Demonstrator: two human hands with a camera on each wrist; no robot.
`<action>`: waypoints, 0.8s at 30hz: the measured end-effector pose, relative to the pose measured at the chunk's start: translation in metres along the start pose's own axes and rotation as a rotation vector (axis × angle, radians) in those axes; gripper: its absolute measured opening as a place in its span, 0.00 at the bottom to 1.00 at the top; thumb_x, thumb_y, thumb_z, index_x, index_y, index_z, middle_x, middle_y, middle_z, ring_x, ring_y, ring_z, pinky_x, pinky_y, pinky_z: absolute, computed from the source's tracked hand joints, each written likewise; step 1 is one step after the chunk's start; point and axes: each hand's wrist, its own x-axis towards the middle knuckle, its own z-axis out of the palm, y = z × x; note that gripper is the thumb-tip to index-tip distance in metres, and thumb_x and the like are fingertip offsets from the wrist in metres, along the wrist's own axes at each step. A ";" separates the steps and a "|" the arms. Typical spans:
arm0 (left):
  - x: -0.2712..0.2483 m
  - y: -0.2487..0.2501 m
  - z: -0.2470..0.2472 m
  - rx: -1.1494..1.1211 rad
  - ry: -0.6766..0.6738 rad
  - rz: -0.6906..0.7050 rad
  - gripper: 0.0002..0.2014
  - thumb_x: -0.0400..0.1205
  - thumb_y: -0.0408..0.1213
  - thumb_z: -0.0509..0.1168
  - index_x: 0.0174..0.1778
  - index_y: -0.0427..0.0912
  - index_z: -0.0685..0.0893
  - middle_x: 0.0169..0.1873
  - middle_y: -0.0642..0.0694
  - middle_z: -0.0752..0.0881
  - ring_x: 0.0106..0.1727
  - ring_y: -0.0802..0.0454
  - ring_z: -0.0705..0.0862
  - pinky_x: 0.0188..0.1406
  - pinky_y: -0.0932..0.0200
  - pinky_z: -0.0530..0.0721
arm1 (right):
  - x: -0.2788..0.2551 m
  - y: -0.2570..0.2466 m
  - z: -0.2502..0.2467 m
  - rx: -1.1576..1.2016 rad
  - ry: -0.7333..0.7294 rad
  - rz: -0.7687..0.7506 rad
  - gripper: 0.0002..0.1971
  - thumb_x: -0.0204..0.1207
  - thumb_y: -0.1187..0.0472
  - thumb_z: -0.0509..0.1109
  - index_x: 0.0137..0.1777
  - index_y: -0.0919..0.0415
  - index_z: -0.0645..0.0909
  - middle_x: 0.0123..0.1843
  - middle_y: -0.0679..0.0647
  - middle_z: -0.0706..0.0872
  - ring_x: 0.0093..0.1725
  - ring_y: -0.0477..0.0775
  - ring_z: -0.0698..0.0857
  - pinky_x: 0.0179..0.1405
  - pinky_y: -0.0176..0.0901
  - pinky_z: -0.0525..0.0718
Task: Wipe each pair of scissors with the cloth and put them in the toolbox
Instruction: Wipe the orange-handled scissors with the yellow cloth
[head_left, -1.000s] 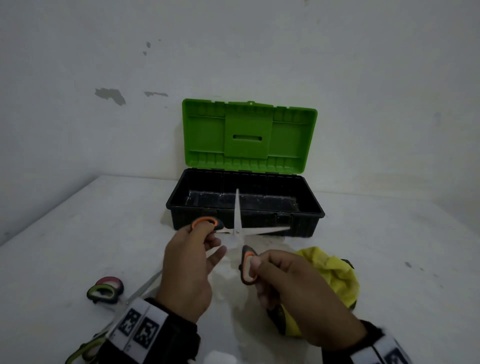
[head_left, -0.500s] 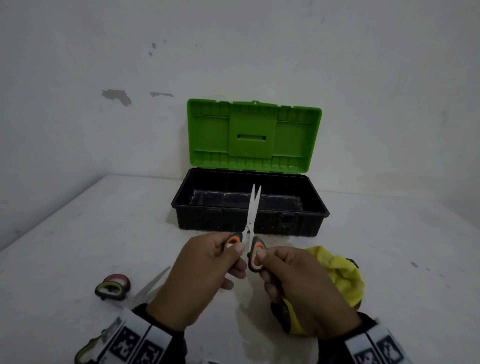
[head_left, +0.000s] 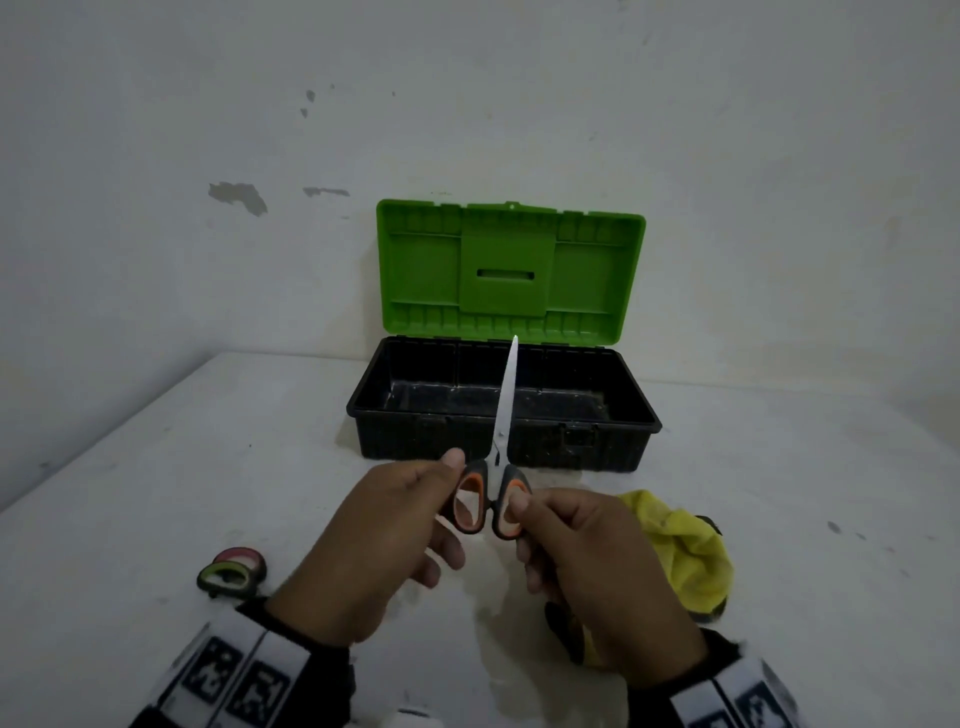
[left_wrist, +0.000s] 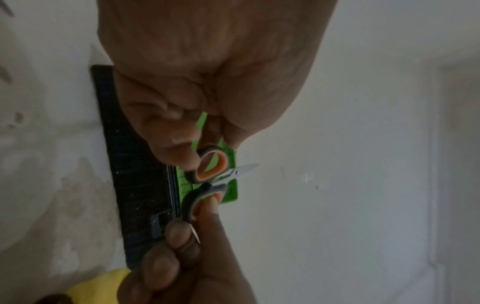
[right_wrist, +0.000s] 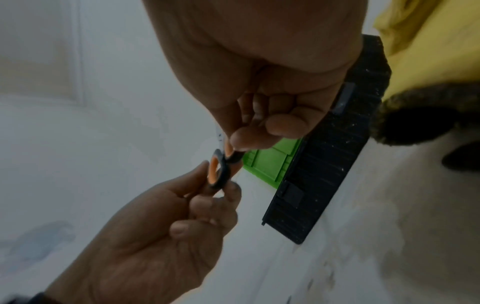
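Scissors (head_left: 503, 415) with black and orange handles point their closed blades up and away, over the front of the toolbox (head_left: 639, 410). My left hand (head_left: 441, 488) pinches the left handle loop (left_wrist: 211, 164). My right hand (head_left: 522, 512) pinches the right handle loop (left_wrist: 205, 200). The toolbox is black with a raised green lid (head_left: 511, 270) and looks empty inside. A crumpled yellow cloth (head_left: 685, 551) lies on the table to the right of my right hand. In the right wrist view the scissors' handles (right_wrist: 218, 170) sit between both hands.
A second pair of scissors with green and pink handles (head_left: 231, 571) lies on the white table (head_left: 156, 493) at the left; my left arm hides its blades. A dark object (head_left: 563, 631) shows under my right wrist. White walls stand behind and to the left.
The blades stood wide apart a second ago and are now closed together. Both hands have drawn the handles together, and the scissors now point straight up over the toolbox.
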 end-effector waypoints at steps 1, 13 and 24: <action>0.002 0.001 -0.003 -0.036 -0.025 -0.056 0.21 0.85 0.55 0.58 0.45 0.42 0.88 0.35 0.41 0.88 0.25 0.47 0.81 0.18 0.60 0.73 | 0.000 -0.002 -0.001 -0.052 -0.004 -0.022 0.16 0.81 0.53 0.69 0.36 0.61 0.88 0.27 0.56 0.85 0.22 0.52 0.81 0.20 0.38 0.74; 0.015 -0.004 -0.008 -0.140 -0.205 -0.264 0.17 0.77 0.52 0.70 0.39 0.39 0.88 0.28 0.43 0.82 0.22 0.54 0.76 0.18 0.64 0.72 | 0.008 -0.011 0.000 -0.251 0.005 -0.093 0.11 0.82 0.61 0.68 0.42 0.59 0.90 0.33 0.55 0.90 0.29 0.49 0.90 0.30 0.45 0.87; 0.041 -0.008 -0.034 -0.276 0.099 -0.048 0.08 0.78 0.36 0.72 0.41 0.33 0.88 0.30 0.39 0.86 0.22 0.55 0.80 0.20 0.64 0.80 | 0.001 -0.041 -0.001 0.307 -0.299 0.466 0.17 0.84 0.55 0.63 0.58 0.69 0.85 0.41 0.66 0.89 0.31 0.60 0.86 0.25 0.43 0.77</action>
